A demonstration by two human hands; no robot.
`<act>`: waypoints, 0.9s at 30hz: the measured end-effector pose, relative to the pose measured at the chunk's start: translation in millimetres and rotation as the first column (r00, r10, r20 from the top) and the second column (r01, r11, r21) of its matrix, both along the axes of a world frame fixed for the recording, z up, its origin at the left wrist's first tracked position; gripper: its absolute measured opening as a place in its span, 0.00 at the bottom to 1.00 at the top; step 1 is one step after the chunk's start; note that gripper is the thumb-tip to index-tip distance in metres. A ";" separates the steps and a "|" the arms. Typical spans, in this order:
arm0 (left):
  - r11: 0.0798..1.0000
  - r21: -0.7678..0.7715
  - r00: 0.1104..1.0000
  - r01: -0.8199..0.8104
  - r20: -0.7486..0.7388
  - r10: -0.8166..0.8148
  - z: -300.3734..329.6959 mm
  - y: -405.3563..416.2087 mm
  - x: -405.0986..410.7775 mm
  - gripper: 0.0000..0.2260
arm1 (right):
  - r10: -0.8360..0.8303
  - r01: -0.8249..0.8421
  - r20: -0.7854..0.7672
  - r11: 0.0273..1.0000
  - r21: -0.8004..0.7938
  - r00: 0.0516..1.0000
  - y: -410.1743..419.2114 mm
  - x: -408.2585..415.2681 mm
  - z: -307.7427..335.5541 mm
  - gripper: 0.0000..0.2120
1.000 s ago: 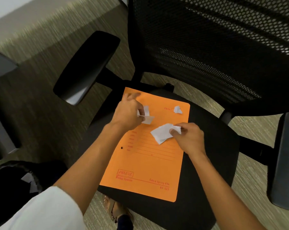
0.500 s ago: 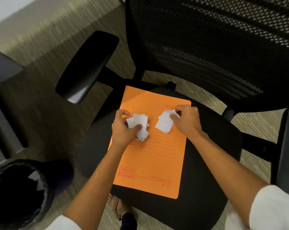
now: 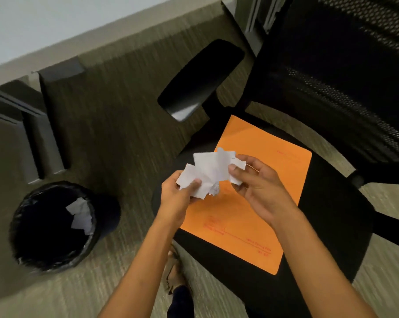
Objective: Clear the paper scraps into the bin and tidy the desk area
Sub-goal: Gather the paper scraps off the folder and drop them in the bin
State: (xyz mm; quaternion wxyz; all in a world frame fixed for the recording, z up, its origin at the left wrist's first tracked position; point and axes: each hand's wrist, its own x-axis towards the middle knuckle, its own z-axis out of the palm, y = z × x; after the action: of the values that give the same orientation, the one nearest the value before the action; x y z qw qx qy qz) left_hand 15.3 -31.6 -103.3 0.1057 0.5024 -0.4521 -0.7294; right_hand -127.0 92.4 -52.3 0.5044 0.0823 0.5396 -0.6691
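Lower left of the frame: bin, black liner, white paper already inside. Centre: left hand pinching the paper scraps from below; right hand gripping the same bundle by thumb and fingertips, held above the orange folder. Advice: bunch the scraps tightly before carrying them over the bin. Right: black chair seat under the folder, mesh backrest; striped carpet around.
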 end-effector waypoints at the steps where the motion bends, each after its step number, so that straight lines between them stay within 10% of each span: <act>1: 0.999 0.030 0.999 -0.012 -0.047 0.013 3.7 -3.0 6.2 0.11 | 0.075 -0.074 -0.032 0.997 0.039 0.997 -10.1 12.6 -1.7 0.15; 9: 0.961 0.221 0.964 -0.164 -0.171 0.204 13.5 -26.9 71.8 0.11 | 0.355 -0.130 -0.493 0.892 0.432 0.794 -72.4 91.1 -20.4 0.18; 17: 0.895 0.335 0.874 -0.293 -0.286 0.394 14.7 -51.7 144.6 0.30 | 0.537 -0.246 -0.530 0.816 0.523 0.656 -115.0 152.8 -23.3 0.18; 21: 0.881 0.246 0.875 -0.404 -0.178 0.450 12.9 -67.5 172.0 0.15 | 0.592 -0.341 -0.534 0.797 0.499 0.604 -141.3 185.0 -15.3 0.19; 27: 0.815 0.261 0.817 -0.517 -0.132 0.561 4.3 -109.3 229.7 0.12 | 0.557 -0.467 -0.291 0.822 0.326 0.778 -186.7 231.4 -3.9 0.21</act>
State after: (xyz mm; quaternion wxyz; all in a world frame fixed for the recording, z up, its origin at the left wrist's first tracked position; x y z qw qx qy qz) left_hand 245.0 -140.9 -98.9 0.2999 0.5418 -0.1964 -0.7603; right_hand 104.4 -94.3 -56.2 0.5423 -0.1382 0.7026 -0.4395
